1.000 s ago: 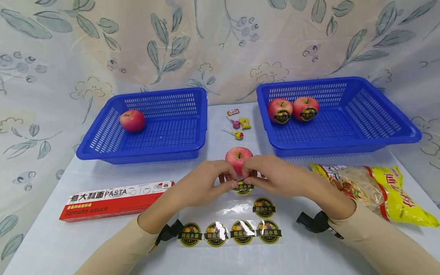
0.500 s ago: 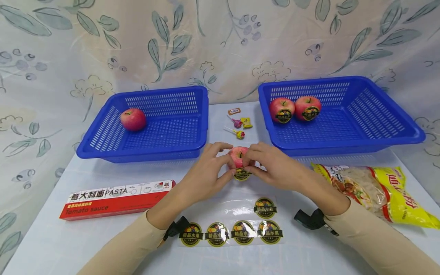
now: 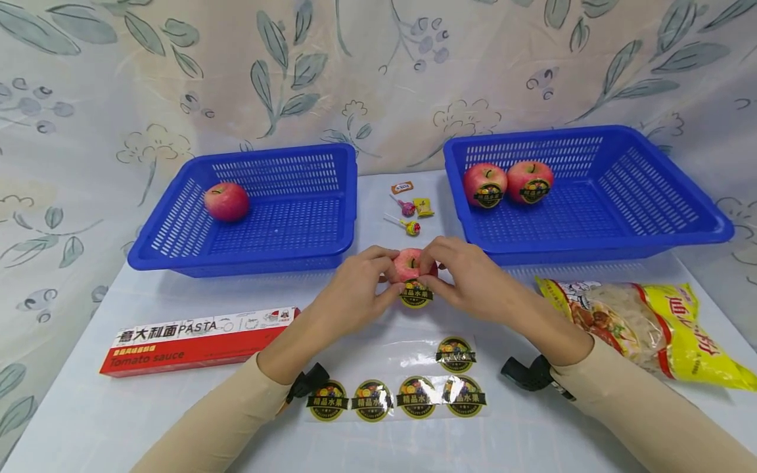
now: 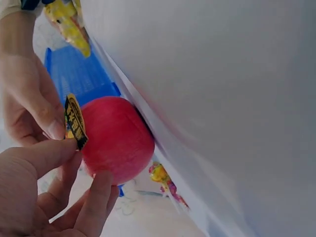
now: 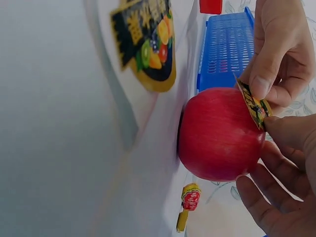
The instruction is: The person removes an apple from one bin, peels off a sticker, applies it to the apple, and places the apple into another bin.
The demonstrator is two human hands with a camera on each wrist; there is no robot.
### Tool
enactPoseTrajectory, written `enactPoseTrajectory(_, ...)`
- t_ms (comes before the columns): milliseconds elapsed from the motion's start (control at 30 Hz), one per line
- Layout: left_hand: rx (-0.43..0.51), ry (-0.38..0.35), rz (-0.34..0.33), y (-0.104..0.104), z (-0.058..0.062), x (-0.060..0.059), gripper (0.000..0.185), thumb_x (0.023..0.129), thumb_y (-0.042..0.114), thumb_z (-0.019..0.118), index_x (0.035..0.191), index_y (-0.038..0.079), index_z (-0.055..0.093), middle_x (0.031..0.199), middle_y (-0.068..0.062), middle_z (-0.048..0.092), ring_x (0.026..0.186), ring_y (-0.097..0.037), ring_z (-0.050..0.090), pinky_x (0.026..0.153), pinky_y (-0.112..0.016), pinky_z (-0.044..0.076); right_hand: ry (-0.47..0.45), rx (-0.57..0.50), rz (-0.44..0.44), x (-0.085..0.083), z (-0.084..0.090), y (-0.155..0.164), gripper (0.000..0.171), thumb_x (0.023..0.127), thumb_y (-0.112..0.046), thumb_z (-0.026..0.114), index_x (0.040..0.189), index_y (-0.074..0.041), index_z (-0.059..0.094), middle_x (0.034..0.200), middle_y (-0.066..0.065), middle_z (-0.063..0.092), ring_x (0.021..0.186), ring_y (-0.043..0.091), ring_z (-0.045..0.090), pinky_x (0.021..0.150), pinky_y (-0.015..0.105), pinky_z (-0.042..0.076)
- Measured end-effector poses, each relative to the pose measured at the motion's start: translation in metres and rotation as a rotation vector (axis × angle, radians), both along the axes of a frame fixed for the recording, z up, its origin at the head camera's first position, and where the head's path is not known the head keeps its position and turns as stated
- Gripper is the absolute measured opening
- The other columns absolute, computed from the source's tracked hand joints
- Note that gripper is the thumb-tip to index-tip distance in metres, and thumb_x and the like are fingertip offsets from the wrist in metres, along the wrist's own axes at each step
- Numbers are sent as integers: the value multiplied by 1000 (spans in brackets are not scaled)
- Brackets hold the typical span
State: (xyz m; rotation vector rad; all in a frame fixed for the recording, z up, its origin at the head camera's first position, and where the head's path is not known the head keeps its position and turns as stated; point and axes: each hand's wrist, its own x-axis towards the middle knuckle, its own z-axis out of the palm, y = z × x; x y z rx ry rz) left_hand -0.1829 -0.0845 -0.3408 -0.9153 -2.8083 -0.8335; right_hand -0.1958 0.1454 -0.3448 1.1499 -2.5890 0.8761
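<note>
A red apple (image 3: 411,263) stands on the table between the two baskets. Both hands hold a round black-and-yellow sticker (image 3: 416,293) against its near side. My left hand (image 3: 378,279) pinches the sticker's left edge, fingers curled beside the apple. My right hand (image 3: 440,279) pinches the right edge. In the left wrist view the sticker (image 4: 75,121) stands edge-on at the apple (image 4: 116,138), partly lifted off the skin. In the right wrist view the sticker (image 5: 254,106) sits between both thumbs on the apple (image 5: 219,136).
A clear sheet with several more stickers (image 3: 402,394) lies near my wrists. The left blue basket (image 3: 349,197) holds one bare apple (image 3: 227,200). The right basket (image 3: 668,197) holds two stickered apples (image 3: 485,184). Candies (image 3: 408,210), a pasta box (image 3: 198,338) and a yellow bag (image 3: 650,322) lie around.
Both hands carried the sticker from the sheet's top edge up to the apple's front. They have closed in around the apple.
</note>
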Motion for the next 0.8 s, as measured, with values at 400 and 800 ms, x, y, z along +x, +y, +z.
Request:
enactPoseTrajectory(400,74,-63,-14,-3,-2,-9,27,92,20,77,110,5,63,112,-8,65,103,-21,66,84,-27,59,-42,31,21,-4,-2,3,26,94,-19,76,114,-8,64,112,3,63,101,16,60,84,35,56)
enactPoseTrajectory(800,-84,-110,-38,-5,1,-13,60,88,33,84,134,2,60,131,-10,67,109,-22,69,91,-33,58,-145,140,87,-8,0,6,57,92,-20,79,140,-3,51,137,8,54,126,22,56,108,43,49)
